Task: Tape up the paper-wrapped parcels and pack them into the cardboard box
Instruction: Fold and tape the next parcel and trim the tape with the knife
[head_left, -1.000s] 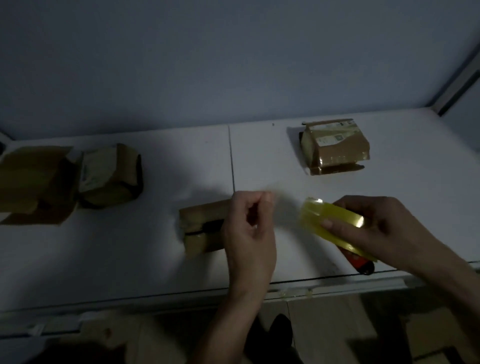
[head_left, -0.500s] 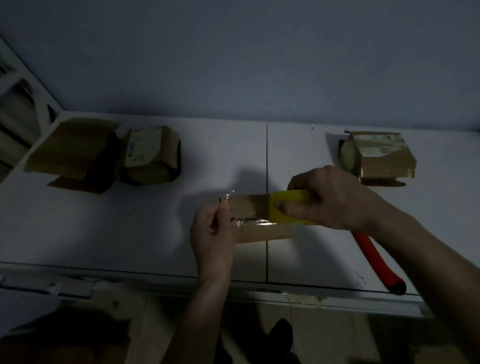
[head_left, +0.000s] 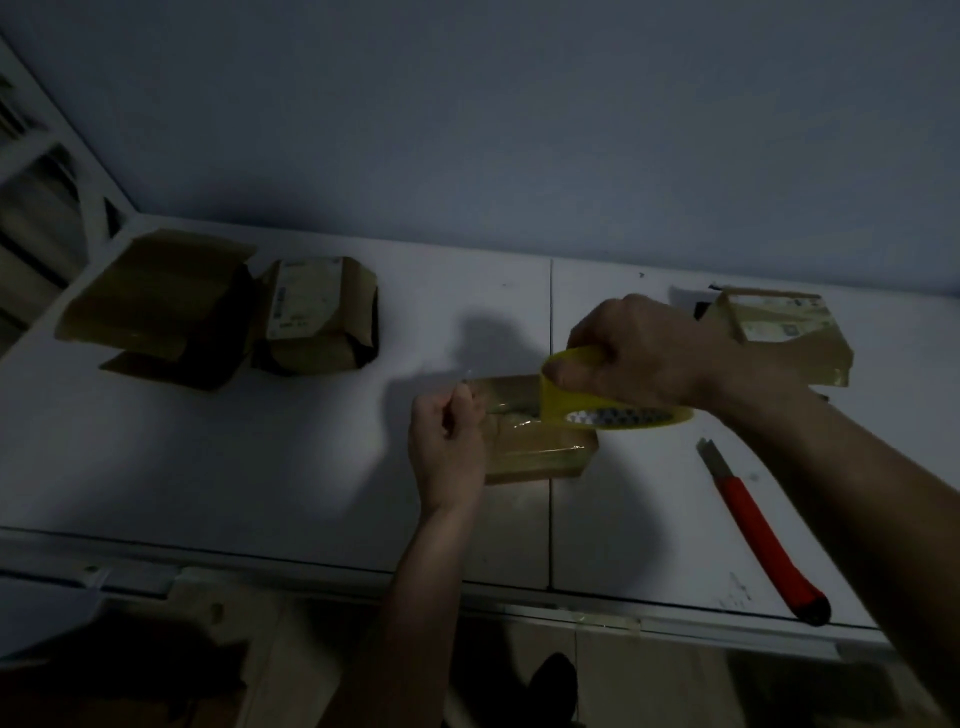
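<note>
While parcel (head_left: 540, 452) lies between hands, left (head_left: 449, 447) pinching tape, right (head_left: 644, 358) gripping roll (head_left: 613, 410)

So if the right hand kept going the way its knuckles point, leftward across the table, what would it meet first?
Probably the left hand pinching the tape end by the parcel; the right hand holds the tape roll above it, depth unclear.

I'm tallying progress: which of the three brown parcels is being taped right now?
The middle parcel, at the table's front between both hands: the left hand pinches the tape end, the right hand holds the yellow tape roll over it. The others lie untouched.
</note>
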